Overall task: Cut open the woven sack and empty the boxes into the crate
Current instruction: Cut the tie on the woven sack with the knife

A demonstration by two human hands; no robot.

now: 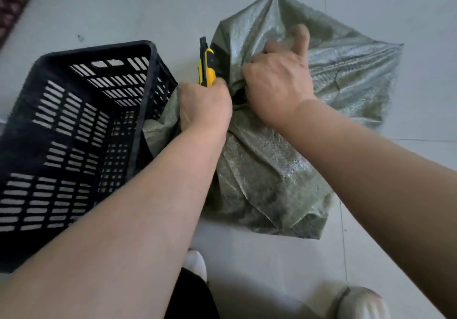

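Watching the head cam remotely, here's what I've got. The green woven sack (272, 170) is lying on the pale tiled floor (247, 257), right in the middle of my view, all crumpled and bunched up at the top. The black slatted crate (99, 49) sits just to its left, and a fold of the sack is pressed up against the crate's side wall.

The left hand (205, 106) is wrapped around a yellow and black knife (206, 69), whose tip points up and away, right next to the bunched fabric. The right hand (277, 88) has a fistful of the sack, with one finger sticking up. The two hands are close together at that gathered part, nearly touching. I can't tell if the blade is actually in the fabric, and whatever's in the sack is hidden.

There's a patterned rug (12, 2) top left, and pale shoes (358, 304) at the bottom edge.
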